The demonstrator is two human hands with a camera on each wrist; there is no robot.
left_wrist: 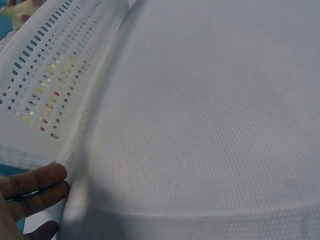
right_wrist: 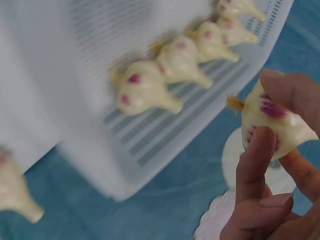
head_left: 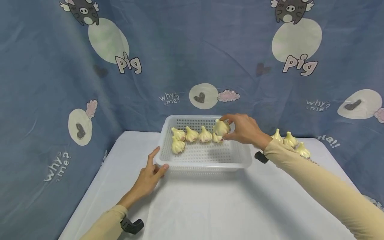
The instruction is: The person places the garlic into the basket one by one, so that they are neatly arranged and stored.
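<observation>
Counting the garlic bulbs gives one in the hand, five in the basket and at least three on the table. The held bulb (head_left: 221,128) is raised above the basket's far right corner, pinched between the thumb and fingers of the right hand (head_left: 244,128). Below it, the five basket bulbs (head_left: 205,135) sit inside the single white basket (head_left: 204,165): four run in a row along the far edge, from the far left corner rightward, and one lies nearer, by the left edge. Toward the table's far right corner, three loose bulbs (head_left: 290,140) show beyond the right forearm; whether the sleeve hides more, I cannot tell.

The right arm stretches in from the table's right side, its hand bent over the basket's right edge. The left arm comes up from the near left, and the left hand (head_left: 147,180) touches the basket's near left corner, index finger pointing along the left edge, thumb spread away from it at the near edge. Two black wrist devices (head_left: 132,226) show, one at each cuff. Behind the white table (head_left: 204,206) hangs one blue cloth (head_left: 210,43) printed with two pigs.
</observation>
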